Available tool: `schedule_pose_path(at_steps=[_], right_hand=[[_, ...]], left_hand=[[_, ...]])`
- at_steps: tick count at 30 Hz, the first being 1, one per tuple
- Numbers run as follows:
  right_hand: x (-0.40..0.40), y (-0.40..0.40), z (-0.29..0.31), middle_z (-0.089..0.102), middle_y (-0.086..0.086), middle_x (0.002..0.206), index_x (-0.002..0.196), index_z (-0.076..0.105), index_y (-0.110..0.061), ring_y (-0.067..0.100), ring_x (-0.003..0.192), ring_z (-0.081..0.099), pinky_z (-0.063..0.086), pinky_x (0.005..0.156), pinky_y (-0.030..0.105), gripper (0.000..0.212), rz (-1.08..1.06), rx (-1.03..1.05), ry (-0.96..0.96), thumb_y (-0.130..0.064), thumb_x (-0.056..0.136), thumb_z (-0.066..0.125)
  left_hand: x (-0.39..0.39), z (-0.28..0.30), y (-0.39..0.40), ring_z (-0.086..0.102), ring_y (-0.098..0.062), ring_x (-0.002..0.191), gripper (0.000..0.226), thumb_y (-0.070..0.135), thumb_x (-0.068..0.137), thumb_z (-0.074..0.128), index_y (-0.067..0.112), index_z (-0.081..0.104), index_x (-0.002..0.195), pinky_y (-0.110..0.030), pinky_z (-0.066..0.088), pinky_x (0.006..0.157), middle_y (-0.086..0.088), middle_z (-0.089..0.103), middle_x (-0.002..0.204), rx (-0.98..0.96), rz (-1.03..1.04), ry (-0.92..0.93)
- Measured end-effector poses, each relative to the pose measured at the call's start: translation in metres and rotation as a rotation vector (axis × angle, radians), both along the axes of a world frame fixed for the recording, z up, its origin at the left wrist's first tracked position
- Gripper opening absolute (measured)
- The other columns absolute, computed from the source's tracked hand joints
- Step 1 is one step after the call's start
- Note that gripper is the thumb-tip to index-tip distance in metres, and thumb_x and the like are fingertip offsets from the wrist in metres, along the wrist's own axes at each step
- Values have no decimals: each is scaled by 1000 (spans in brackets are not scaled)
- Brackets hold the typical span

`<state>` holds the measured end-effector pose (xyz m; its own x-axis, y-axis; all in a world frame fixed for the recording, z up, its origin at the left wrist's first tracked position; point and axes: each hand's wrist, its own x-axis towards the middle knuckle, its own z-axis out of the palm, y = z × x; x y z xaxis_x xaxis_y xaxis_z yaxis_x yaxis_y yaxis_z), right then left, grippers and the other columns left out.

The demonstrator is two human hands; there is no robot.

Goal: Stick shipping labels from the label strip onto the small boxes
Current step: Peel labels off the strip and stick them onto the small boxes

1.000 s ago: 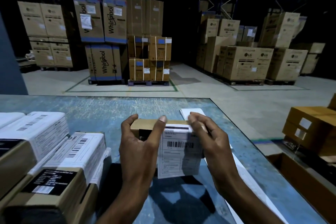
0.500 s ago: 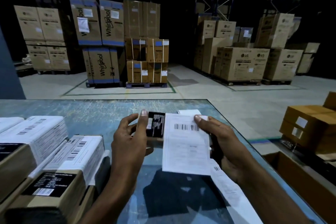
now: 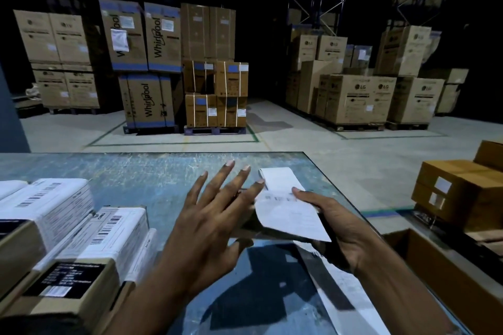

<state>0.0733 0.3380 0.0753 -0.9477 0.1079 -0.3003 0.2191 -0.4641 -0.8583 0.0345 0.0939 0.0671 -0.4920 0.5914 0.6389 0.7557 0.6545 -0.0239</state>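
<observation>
My right hand (image 3: 336, 228) grips a small box (image 3: 249, 228) from the right, thumb on top. A white shipping label (image 3: 288, 216) covers the box's upper face and hides most of it; the label's near corner sticks out past the edge. My left hand (image 3: 215, 220) hovers flat over the box's left side, fingers spread, holding nothing, fingertips touching the label's left edge. The label strip (image 3: 334, 277) runs along the table from a curled end (image 3: 277, 175) behind the box to the near right edge.
Several labelled small boxes (image 3: 117, 228) are stacked at the left of the blue table (image 3: 152, 171). Brown cartons (image 3: 460, 193) and an open carton (image 3: 435, 269) stand off the table's right edge. Pallets of large boxes fill the floor beyond.
My left hand has let go of the box and spread flat over it. The box with its label now rests in my right hand alone and has tipped flatter.
</observation>
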Motion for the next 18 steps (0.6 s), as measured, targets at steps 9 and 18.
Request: schedule_pose_path(at_steps=[9, 18], right_hand=[[5, 9, 5, 77, 9, 129, 121, 82, -20, 23, 116, 74, 63, 90, 44, 64, 135, 404, 71, -72, 88, 67], [9, 11, -3, 78, -5, 126, 119, 83, -25, 18, 125, 69, 53, 99, 37, 37, 270, 551, 200, -49, 96, 67]], left_hand=[[3, -1, -13, 64, 0, 106, 68, 33, 68, 84, 39, 67, 133, -22, 52, 82, 23, 71, 122, 91, -94, -139], [-1, -7, -11, 65, 6, 106, 60, 33, 73, 83, 41, 69, 131, -24, 59, 82, 27, 71, 121, 110, -199, -177]])
